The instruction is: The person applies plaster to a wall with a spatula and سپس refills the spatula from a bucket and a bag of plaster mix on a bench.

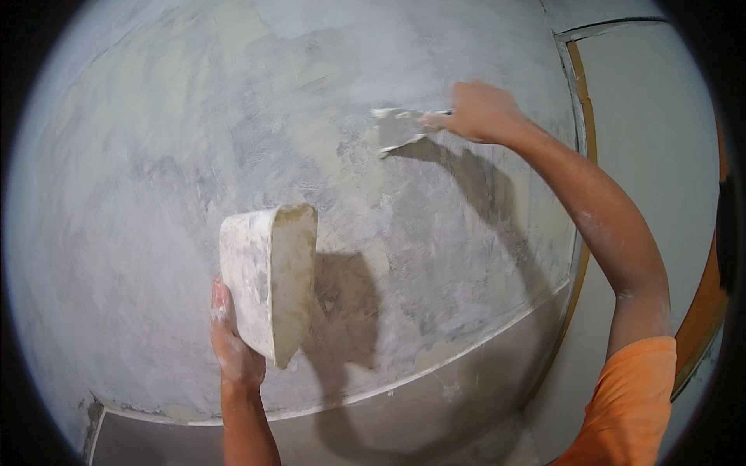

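Note:
My right hand (483, 113) is closed round the handle of a putty knife (400, 130), raised at the upper right against the wall. White paste clings along the edges of its wide blade. Lower and left of it, my left hand (235, 342) holds a white, paste-smeared plastic tub (247, 272) tipped on its side, its opening turned to the right. The fingers behind the tub are mostly hidden. Patchy grey and cream plaster covers the wall (256, 140) in front of me.
A pale ledge line (365, 394) crosses the wall's bottom, with a darker grey surface (435, 412) below it. At the right stand a brown-edged frame strip (584, 101) and a pale door-like panel (653, 116). Shadows of my arms and the tub fall on the wall.

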The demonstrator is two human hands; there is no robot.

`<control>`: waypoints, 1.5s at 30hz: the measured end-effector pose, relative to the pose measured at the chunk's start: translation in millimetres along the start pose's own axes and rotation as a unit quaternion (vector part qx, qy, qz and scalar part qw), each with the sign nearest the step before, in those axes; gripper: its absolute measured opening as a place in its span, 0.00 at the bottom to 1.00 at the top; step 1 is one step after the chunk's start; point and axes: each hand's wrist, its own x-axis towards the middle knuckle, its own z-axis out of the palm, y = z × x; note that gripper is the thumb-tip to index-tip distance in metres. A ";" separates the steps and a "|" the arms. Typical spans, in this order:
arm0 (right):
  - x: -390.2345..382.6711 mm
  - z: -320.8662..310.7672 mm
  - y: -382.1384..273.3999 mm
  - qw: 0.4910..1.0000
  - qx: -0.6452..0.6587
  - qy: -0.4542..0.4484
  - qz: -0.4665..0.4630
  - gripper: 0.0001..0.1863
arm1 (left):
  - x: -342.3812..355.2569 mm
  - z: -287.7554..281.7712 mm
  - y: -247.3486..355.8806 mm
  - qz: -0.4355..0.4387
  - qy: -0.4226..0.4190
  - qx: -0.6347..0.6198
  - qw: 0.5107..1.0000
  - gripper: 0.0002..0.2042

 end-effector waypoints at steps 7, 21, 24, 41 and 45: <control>-13.1 -27.7 134.2 0.977 -0.179 0.031 0.107 0.44 | -3.2 -19.0 -0.1 -0.050 -0.012 -0.006 0.999 0.27; 34.4 53.8 129.4 0.995 0.044 -0.052 0.072 0.56 | -15.8 10.1 -63.6 -0.083 -0.054 -0.042 0.994 0.31; 51.8 74.5 206.3 0.992 -0.068 0.015 0.105 0.52 | -21.9 13.1 -67.4 -0.084 -0.034 -0.059 0.994 0.31; 13.8 53.2 125.6 0.997 0.050 -0.045 0.045 0.47 | -21.4 114.7 -72.6 -0.069 -0.019 0.009 0.997 0.32; 0.1 36.4 202.2 0.984 -0.137 0.084 0.077 0.36 | -24.4 99.8 -60.9 -0.080 -0.010 -0.005 0.997 0.32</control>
